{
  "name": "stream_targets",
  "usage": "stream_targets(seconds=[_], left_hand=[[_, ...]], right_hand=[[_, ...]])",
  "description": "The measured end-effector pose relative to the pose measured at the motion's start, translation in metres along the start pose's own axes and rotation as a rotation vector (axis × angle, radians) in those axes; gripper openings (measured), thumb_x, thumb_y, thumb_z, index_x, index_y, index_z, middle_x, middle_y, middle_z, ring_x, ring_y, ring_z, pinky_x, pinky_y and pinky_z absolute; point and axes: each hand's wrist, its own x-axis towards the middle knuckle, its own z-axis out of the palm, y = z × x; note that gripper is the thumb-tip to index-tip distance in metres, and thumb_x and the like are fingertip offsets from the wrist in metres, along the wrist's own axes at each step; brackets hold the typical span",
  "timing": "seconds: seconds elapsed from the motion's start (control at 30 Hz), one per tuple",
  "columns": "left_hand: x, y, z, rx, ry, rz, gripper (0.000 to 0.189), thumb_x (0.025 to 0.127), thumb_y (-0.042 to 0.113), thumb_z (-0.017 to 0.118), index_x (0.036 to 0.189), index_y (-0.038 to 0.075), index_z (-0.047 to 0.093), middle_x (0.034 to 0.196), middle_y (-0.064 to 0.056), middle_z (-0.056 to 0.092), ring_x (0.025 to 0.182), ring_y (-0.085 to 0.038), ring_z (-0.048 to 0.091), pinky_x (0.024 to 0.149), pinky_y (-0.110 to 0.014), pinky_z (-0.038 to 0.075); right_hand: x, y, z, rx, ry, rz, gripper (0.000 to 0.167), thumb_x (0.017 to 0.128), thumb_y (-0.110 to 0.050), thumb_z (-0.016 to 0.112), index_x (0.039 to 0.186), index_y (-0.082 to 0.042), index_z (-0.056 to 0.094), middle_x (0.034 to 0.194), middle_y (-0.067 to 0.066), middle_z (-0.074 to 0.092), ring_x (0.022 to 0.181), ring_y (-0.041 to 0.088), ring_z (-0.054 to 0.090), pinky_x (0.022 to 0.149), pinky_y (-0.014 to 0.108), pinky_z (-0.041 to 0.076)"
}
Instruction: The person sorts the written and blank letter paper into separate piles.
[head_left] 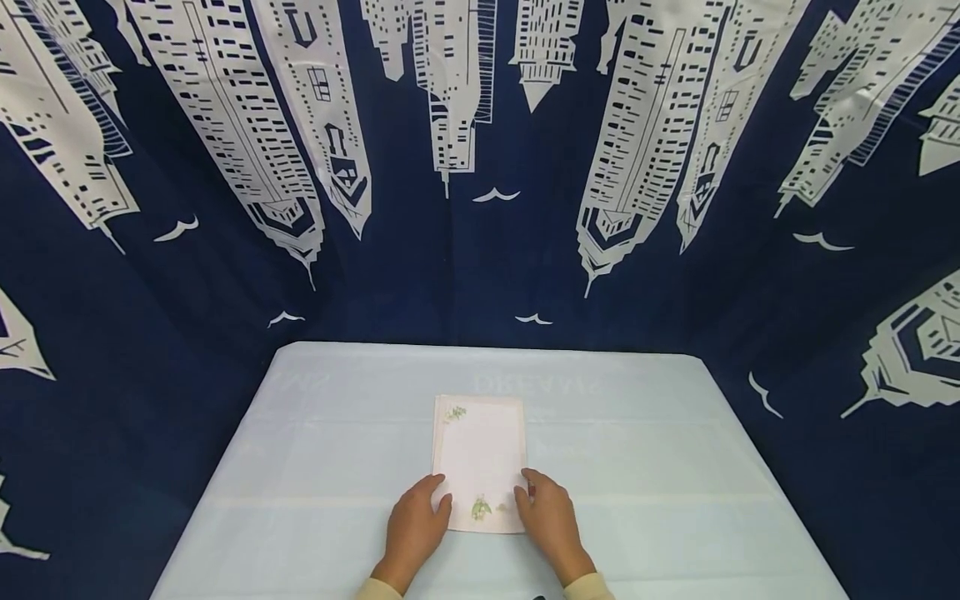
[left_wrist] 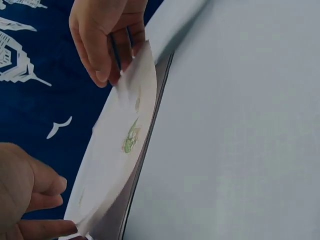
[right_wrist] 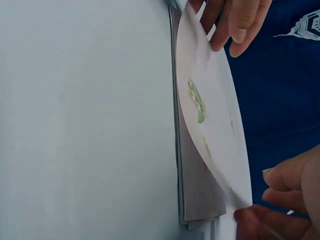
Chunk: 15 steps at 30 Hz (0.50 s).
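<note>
A pinkish-white sheet of paper (head_left: 480, 454) with small green floral prints lies over a thin stack of paper (right_wrist: 197, 185) on the white table. In both wrist views the top sheet bows upward, its near edge lifted off the stack. My left hand (head_left: 417, 523) is at the sheet's left side, its fingertips touching the side edge near a corner and the thumb apart from the paper. On the opposite side my right hand (head_left: 551, 518) touches the right edge with its fingers, thumb also off the sheet. Part of the right fingers is hidden behind the paper.
The white-covered table (head_left: 637, 450) extends around the paper on all sides. Behind and beside it hangs a dark blue cloth (head_left: 450, 275) printed with white buildings and birds. A small dark object (head_left: 539, 597) shows at the bottom edge of the head view.
</note>
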Motion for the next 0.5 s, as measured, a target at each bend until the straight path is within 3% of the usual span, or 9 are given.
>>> stream_targets(seconds=[0.1, 0.23, 0.5], left_hand=[[0.0, -0.003, 0.003, -0.049, 0.052, 0.015, 0.029, 0.083, -0.004, 0.073, 0.112, 0.0, 0.072, 0.119, -0.021, 0.069, 0.111, -0.039, 0.067, 0.091, -0.052, 0.054], [0.001, -0.009, 0.007, -0.126, 0.12, 0.012, 0.04, 0.075, -0.02, 0.07, 0.108, 0.002, 0.074, 0.117, -0.018, 0.07, 0.106, -0.034, 0.068, 0.085, -0.047, 0.056], [0.003, -0.02, -0.007, -0.238, 0.189, -0.094, 0.044, 0.074, -0.021, 0.07, 0.113, -0.002, 0.072, 0.102, -0.015, 0.071, 0.08, -0.022, 0.067, 0.068, -0.032, 0.056]], right_hand=[[0.001, 0.004, 0.002, 0.088, 0.049, 0.031, 0.027, 0.084, -0.002, 0.076, 0.111, 0.001, 0.073, 0.1, 0.014, 0.074, 0.078, 0.02, 0.07, 0.063, 0.031, 0.058], [0.003, 0.011, 0.004, 0.222, 0.083, 0.071, 0.031, 0.081, 0.005, 0.076, 0.111, -0.001, 0.072, 0.102, 0.013, 0.074, 0.08, 0.019, 0.069, 0.065, 0.029, 0.057], [0.006, 0.002, 0.01, 0.389, 0.178, 0.087, 0.027, 0.081, 0.009, 0.074, 0.106, 0.0, 0.071, 0.089, 0.007, 0.071, 0.078, 0.018, 0.07, 0.069, 0.028, 0.058]])
